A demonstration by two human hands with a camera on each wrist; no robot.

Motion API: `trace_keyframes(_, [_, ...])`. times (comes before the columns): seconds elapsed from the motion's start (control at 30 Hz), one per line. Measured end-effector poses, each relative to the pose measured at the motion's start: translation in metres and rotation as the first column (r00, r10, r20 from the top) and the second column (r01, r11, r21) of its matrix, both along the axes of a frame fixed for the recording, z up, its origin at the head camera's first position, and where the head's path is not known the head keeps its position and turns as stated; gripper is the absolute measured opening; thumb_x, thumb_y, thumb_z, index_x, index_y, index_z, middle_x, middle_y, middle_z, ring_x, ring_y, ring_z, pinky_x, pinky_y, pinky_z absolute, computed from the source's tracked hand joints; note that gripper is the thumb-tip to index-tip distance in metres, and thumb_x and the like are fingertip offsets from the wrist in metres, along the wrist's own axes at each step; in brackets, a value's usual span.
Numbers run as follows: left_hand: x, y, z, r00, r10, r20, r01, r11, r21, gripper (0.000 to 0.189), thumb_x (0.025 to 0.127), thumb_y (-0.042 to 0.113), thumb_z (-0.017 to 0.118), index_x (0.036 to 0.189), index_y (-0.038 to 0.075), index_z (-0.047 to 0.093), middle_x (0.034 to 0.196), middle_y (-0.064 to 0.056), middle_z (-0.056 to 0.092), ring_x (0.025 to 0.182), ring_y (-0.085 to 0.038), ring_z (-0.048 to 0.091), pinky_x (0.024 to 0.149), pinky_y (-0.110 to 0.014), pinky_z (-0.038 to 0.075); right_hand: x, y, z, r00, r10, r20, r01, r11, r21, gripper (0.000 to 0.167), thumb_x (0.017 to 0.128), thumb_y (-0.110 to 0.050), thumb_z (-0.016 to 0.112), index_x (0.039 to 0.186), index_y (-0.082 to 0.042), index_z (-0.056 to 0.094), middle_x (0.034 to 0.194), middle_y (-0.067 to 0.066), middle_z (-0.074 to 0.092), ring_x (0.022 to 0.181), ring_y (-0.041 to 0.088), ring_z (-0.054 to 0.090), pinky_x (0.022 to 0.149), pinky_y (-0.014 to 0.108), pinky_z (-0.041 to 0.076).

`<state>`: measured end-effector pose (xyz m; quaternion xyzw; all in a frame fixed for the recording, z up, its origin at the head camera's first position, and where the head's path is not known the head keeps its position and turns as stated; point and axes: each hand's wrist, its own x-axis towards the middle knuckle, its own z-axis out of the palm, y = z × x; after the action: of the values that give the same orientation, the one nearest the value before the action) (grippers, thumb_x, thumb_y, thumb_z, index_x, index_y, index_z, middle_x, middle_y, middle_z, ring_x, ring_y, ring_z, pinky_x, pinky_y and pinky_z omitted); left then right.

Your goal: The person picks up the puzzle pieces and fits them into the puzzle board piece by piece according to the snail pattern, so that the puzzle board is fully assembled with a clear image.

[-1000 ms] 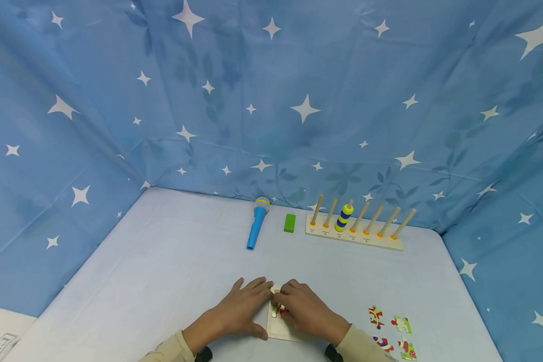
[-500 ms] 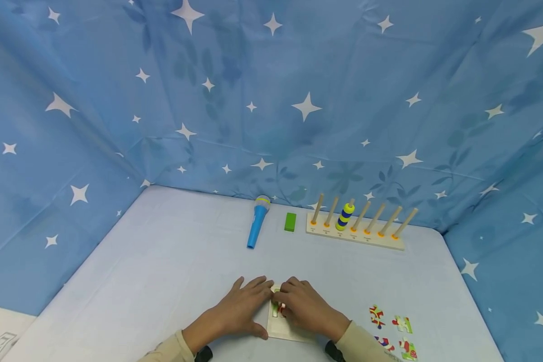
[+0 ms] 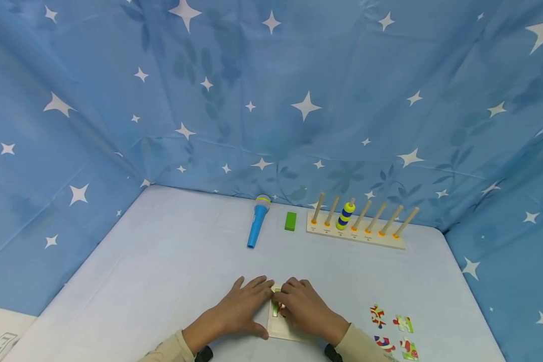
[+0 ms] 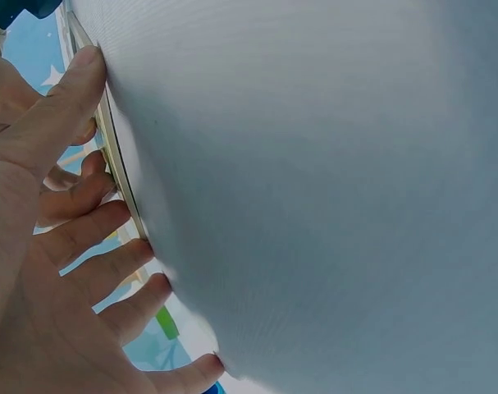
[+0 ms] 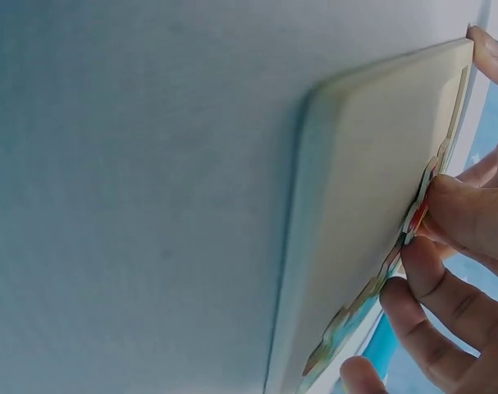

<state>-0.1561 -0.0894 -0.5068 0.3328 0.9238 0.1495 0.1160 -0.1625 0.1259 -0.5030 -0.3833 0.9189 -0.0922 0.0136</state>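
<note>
A pale wooden puzzle board (image 3: 282,329) lies flat near the front of the table, with colourful pieces in its recess, partly covered by the hands. My left hand (image 3: 242,307) spreads its fingers along the board's left side; in the left wrist view the thumb (image 4: 72,90) and fingertips rest at its edge. Over the board, my right hand (image 3: 309,309) has bent fingers and pinches a red-and-white puzzle piece (image 5: 418,215) at the recess, thumb on one side and fingertips on the other. Much of that piece is hidden by the fingers.
Several loose puzzle pieces (image 3: 383,343) lie to the right of the right forearm. At the back stand a blue toy microphone (image 3: 256,226), a green block (image 3: 290,221) and a peg board (image 3: 357,236) with yellow and blue rings on one peg. A blue star-patterned curtain (image 3: 271,100) encloses the table.
Both hands stay in place on the board; the right fingers shift only slightly at the puzzle piece. The head view drifts a little.
</note>
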Motion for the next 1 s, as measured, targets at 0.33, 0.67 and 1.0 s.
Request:
trace_keyframes(0.33, [-0.0007, 0.0007, -0.0019, 1.000, 0.011, 0.004, -0.011, 1.000, -0.007, 0.082, 0.071, 0.059, 0.086, 0.139, 0.020, 0.059, 0.159, 0.000, 0.043, 0.150, -0.025, 0.032, 0.111, -0.070, 0.031, 0.0008, 0.0053, 0.0050, 0.999, 0.036, 0.035, -0.036, 0.999, -0.010, 0.024, 0.087, -0.018, 0.081, 0.110, -0.019, 0.076, 0.102, -0.009, 0.068, 0.105, 0.012, 0.058, 0.092, 0.050, 0.050])
trace_keyframes(0.67, [-0.0005, 0.0010, -0.0029, 1.000, 0.012, 0.010, -0.012, 1.000, 0.001, 0.081, 0.072, 0.057, 0.086, 0.139, 0.020, 0.059, 0.159, 0.000, 0.043, 0.150, -0.026, 0.032, 0.111, -0.070, 0.031, 0.0046, 0.0034, 0.0053, 0.999, 0.042, -0.027, -0.041, 0.999, 0.014, 0.022, 0.087, -0.016, 0.080, 0.108, -0.018, 0.074, 0.102, -0.006, 0.068, 0.107, 0.015, 0.058, 0.093, 0.049, 0.050])
trace_keyframes(1.0, [-0.0004, 0.0017, 0.0000, 1.000, 0.011, 0.013, -0.011, 1.000, 0.000, 0.080, 0.072, 0.057, 0.086, 0.138, 0.020, 0.059, 0.159, -0.001, 0.044, 0.150, -0.027, 0.032, 0.111, -0.070, 0.030, -0.0004, 0.0030, 0.0067, 0.998, 0.028, 0.054, -0.029, 0.999, 0.027, 0.032, 0.086, -0.020, 0.079, 0.117, -0.017, 0.074, 0.106, -0.007, 0.068, 0.108, 0.014, 0.057, 0.094, 0.047, 0.049])
